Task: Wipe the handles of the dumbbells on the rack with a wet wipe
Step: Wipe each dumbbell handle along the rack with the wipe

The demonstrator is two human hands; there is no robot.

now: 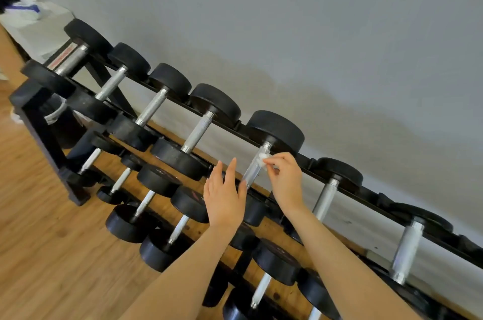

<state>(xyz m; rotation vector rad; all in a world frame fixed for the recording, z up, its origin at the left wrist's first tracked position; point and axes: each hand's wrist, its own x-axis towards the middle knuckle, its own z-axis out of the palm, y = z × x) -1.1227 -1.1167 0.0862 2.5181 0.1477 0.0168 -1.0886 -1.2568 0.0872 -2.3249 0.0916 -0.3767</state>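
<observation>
White wipe (263,158) pinched in my right hand (283,178) fingers against the steel handle (257,163) at frame centre; left hand (224,194) fingers straight, holding nothing.

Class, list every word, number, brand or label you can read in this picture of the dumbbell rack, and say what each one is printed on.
None can be read.
Red-and-white label on the rack's top left end: lettering blurred.
Reddish marks on a black dumbbell head in the lower row: too faint.
White bag with blue marking, far left: no legible text.
</observation>
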